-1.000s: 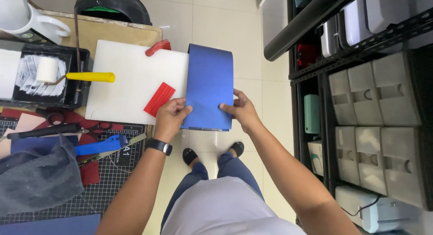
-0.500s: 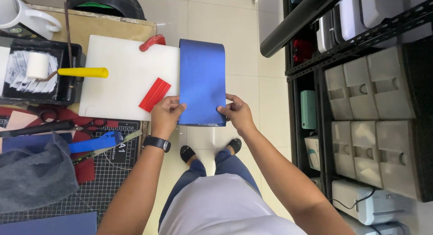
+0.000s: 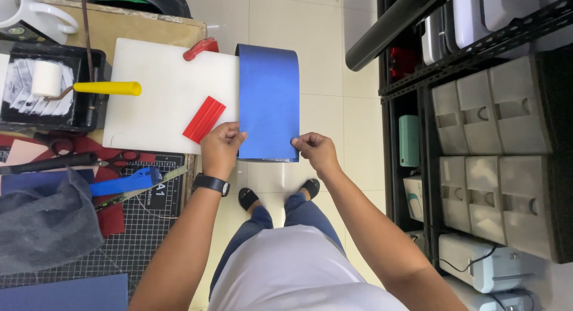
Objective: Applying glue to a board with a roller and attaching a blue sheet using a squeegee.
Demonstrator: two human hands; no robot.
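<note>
Blue sheet sits a little further left and lower in view than it did a second ago, its left edge now overlapping the right margin of the white board rather than hanging mostly past it; both hands have kept their pinch on its near corners, so it looks to be getting lined up against the board. The left hand grips the near left corner between thumb and fingers, a black watch on its wrist; the right hand pinches the near right corner the same way. The sheet is thin, matte and flexible, curling up at its far edge, with most of it held out over the tiled floor. On the board lie a ribbed red squeegee and, at the far edge, a red handle. Further left on the counter a paint roller with a yellow handle rests in a black tray, beside a dark cutting mat with a grid
</note>
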